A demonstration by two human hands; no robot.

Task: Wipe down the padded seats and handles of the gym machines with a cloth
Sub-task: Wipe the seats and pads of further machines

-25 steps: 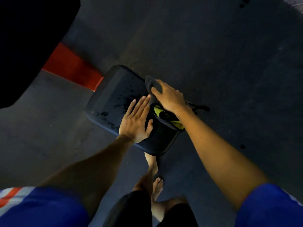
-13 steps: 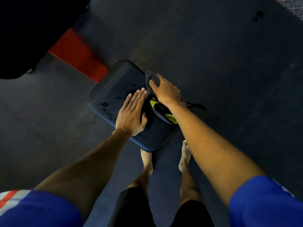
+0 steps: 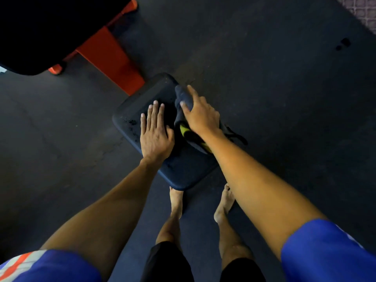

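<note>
Centre frame: padded seat (image 3: 183, 171); left hand (image 3: 155, 137) flat on it, grip slack, fingers straight; right hand (image 3: 201, 117) at its 3 o'clock presses dark-and-yellow cloth (image 3: 183, 96) onto seat, fingers extended, not curled.

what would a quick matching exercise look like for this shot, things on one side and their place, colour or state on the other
1 left hand
2 right hand
3 cloth
4 frame bar

a orange, beyond the padded seat
b rests flat on the bare seat
c dark with a yellow patch
d presses on the cloth

Pairs: 1-b, 2-d, 3-c, 4-a
</note>
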